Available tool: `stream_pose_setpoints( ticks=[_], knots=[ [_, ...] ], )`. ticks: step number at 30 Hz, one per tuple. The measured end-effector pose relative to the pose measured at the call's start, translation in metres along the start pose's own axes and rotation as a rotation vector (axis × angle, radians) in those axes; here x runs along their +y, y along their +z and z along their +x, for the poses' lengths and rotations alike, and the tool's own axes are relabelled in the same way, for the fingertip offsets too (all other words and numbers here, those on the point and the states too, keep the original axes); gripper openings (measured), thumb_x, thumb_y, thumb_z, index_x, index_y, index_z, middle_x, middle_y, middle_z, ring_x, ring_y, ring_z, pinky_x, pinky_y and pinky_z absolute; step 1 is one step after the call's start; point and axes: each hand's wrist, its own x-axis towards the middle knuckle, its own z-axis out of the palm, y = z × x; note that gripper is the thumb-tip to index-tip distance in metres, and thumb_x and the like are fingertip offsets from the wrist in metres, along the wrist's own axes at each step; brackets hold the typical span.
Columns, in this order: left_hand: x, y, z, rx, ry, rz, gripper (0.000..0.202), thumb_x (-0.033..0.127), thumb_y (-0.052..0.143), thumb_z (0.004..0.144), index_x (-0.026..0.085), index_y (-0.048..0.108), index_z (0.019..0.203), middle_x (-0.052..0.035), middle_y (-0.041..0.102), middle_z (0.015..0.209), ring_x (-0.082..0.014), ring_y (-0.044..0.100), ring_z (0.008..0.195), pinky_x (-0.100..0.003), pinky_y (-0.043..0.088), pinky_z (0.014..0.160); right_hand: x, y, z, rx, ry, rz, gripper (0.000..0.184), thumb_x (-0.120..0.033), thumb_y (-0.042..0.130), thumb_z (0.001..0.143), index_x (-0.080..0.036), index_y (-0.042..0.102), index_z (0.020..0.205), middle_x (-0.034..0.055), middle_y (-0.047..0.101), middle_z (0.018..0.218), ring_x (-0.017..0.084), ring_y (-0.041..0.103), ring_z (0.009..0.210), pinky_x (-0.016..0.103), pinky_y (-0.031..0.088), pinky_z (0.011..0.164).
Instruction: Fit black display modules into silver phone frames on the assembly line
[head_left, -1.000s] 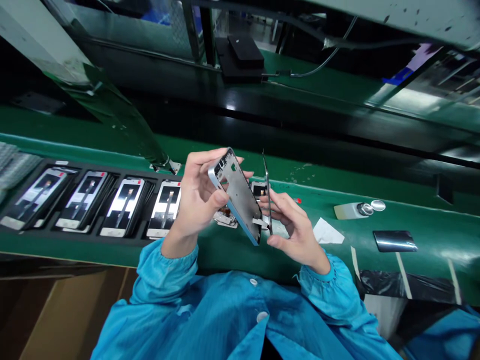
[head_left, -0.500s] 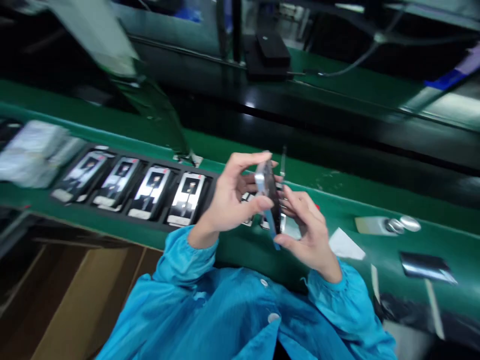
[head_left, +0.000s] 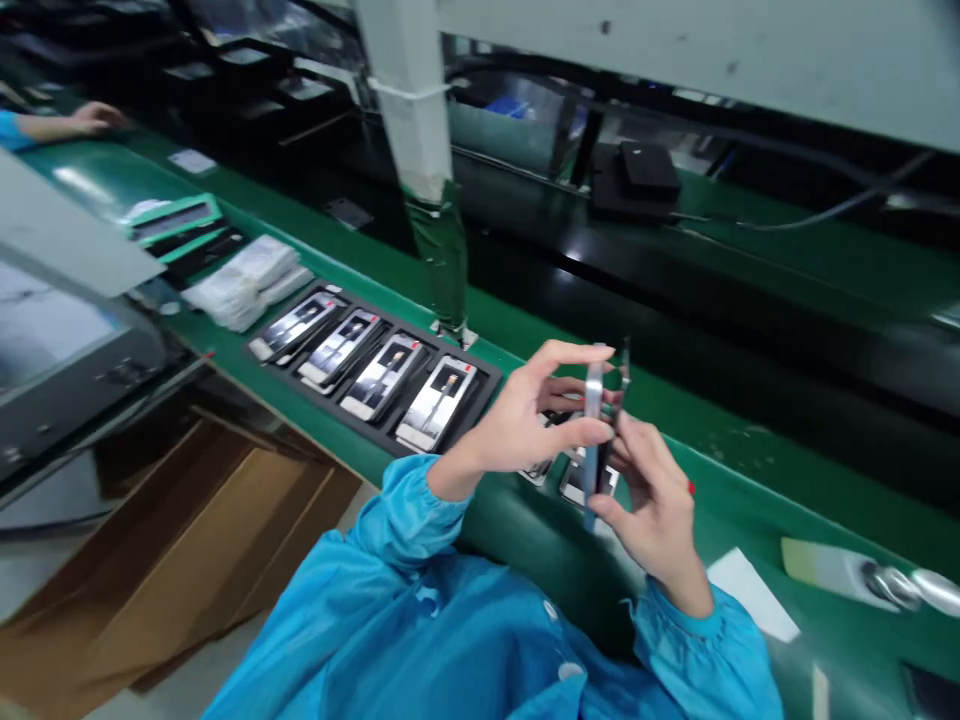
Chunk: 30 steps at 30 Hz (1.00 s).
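My left hand (head_left: 529, 415) pinches a blue-edged phone frame (head_left: 592, 410) between thumb and fingers, held upright and edge-on to me. My right hand (head_left: 649, 500) grips a thin dark screen panel (head_left: 622, 372) right beside the frame, the two parts nearly touching. Both hands hover above the green bench (head_left: 720, 450), over a few loose phone parts (head_left: 574, 482). Just left of them lies a black tray (head_left: 487, 380) with several screen assemblies in a row.
A stack of white bags (head_left: 244, 280) and a green-framed fixture (head_left: 176, 220) lie further left. Another person's hand (head_left: 94, 117) rests far left. A white paper (head_left: 750, 590) and a capped bottle (head_left: 855, 572) lie at the right. A post (head_left: 420, 130) stands behind the tray; cardboard boxes (head_left: 172, 560) sit below.
My view has swung left, showing more of the bench. The frame has turned from face-on to edge-on, and the frame and screen panel have come closer together.
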Motion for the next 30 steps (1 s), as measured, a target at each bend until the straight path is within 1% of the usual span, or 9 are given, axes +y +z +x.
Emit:
stream_pose_setpoints(
  ticks=[3, 6, 9, 11, 16, 20, 25, 28, 30],
  knots=[
    [-0.008, -0.005, 0.002, 0.036, 0.114, 0.078, 0.066, 0.061, 0.096, 0.086, 0.031, 0.075, 0.141, -0.0137, 0.07, 0.143, -0.0349, 0.072, 0.135, -0.043, 0.068, 0.101, 0.0, 0.002, 0.004, -0.03, 0.002, -0.031, 0.082, -0.062, 0.083, 0.099, -0.03, 0.058, 0.171, 0.0165, 0.07, 0.133, 0.033, 0.076, 0.116, 0.052, 0.074, 0.096],
    [-0.008, -0.004, 0.008, 0.101, 0.199, 0.143, 0.057, 0.055, 0.093, 0.091, 0.03, 0.077, 0.14, -0.0121, 0.074, 0.134, -0.0307, 0.077, 0.127, -0.036, 0.07, 0.094, 0.002, 0.001, 0.008, -0.043, -0.019, -0.022, 0.084, -0.063, 0.083, 0.1, -0.031, 0.056, 0.172, 0.0172, 0.069, 0.137, 0.032, 0.074, 0.118, 0.054, 0.071, 0.102],
    [-0.006, 0.0, 0.013, 0.092, 0.258, 0.149, 0.053, 0.053, 0.09, 0.095, 0.031, 0.078, 0.141, -0.0102, 0.075, 0.132, -0.0263, 0.081, 0.117, -0.033, 0.07, 0.092, 0.004, -0.002, 0.01, -0.04, -0.041, -0.04, 0.084, -0.065, 0.079, 0.101, -0.032, 0.053, 0.174, 0.0171, 0.068, 0.136, 0.031, 0.073, 0.116, 0.055, 0.07, 0.103],
    [-0.005, 0.001, 0.016, 0.062, 0.307, 0.158, 0.055, 0.054, 0.091, 0.094, 0.031, 0.077, 0.142, -0.0091, 0.076, 0.132, -0.0243, 0.083, 0.113, -0.031, 0.07, 0.091, 0.006, -0.003, 0.009, -0.032, -0.063, -0.049, 0.086, -0.066, 0.081, 0.099, -0.032, 0.054, 0.173, 0.0161, 0.068, 0.135, 0.031, 0.072, 0.115, 0.055, 0.069, 0.103],
    [-0.007, 0.0, 0.021, 0.004, 0.418, 0.232, 0.063, 0.051, 0.096, 0.091, 0.031, 0.075, 0.146, -0.0086, 0.077, 0.13, -0.0245, 0.084, 0.113, -0.032, 0.071, 0.092, 0.01, -0.006, 0.007, -0.045, -0.069, -0.063, 0.095, -0.07, 0.088, 0.09, -0.03, 0.057, 0.171, 0.0161, 0.068, 0.137, 0.031, 0.071, 0.116, 0.054, 0.068, 0.103],
    [-0.006, 0.005, 0.022, 0.0, 0.425, 0.235, 0.059, 0.049, 0.092, 0.095, 0.032, 0.074, 0.149, -0.0085, 0.077, 0.129, -0.023, 0.085, 0.108, -0.03, 0.072, 0.088, 0.011, -0.006, 0.006, -0.033, -0.084, -0.086, 0.095, -0.072, 0.086, 0.091, -0.03, 0.056, 0.172, 0.0155, 0.07, 0.132, 0.031, 0.071, 0.118, 0.053, 0.068, 0.101],
    [-0.006, 0.009, 0.021, -0.006, 0.404, 0.221, 0.06, 0.049, 0.093, 0.095, 0.032, 0.075, 0.149, -0.0092, 0.077, 0.133, -0.0237, 0.084, 0.114, -0.03, 0.072, 0.094, 0.013, -0.007, 0.007, 0.001, -0.115, -0.054, 0.087, -0.07, 0.086, 0.093, -0.029, 0.063, 0.167, 0.0153, 0.072, 0.133, 0.032, 0.072, 0.123, 0.056, 0.065, 0.11],
    [-0.005, 0.01, 0.018, 0.012, 0.353, 0.218, 0.058, 0.048, 0.093, 0.094, 0.034, 0.076, 0.148, -0.0082, 0.077, 0.133, -0.024, 0.084, 0.115, -0.031, 0.073, 0.093, 0.016, -0.005, 0.008, -0.017, -0.019, 0.036, 0.078, -0.066, 0.09, 0.092, -0.028, 0.072, 0.158, 0.015, 0.073, 0.132, 0.03, 0.073, 0.119, 0.057, 0.065, 0.109],
    [-0.004, 0.011, 0.017, 0.025, 0.26, 0.221, 0.057, 0.047, 0.093, 0.095, 0.036, 0.075, 0.148, -0.0075, 0.075, 0.133, -0.0241, 0.084, 0.111, -0.031, 0.074, 0.088, 0.016, -0.002, 0.009, -0.008, 0.079, 0.165, 0.074, -0.064, 0.095, 0.087, -0.028, 0.078, 0.15, 0.0134, 0.074, 0.127, 0.029, 0.073, 0.117, 0.056, 0.067, 0.107]
  ],
)
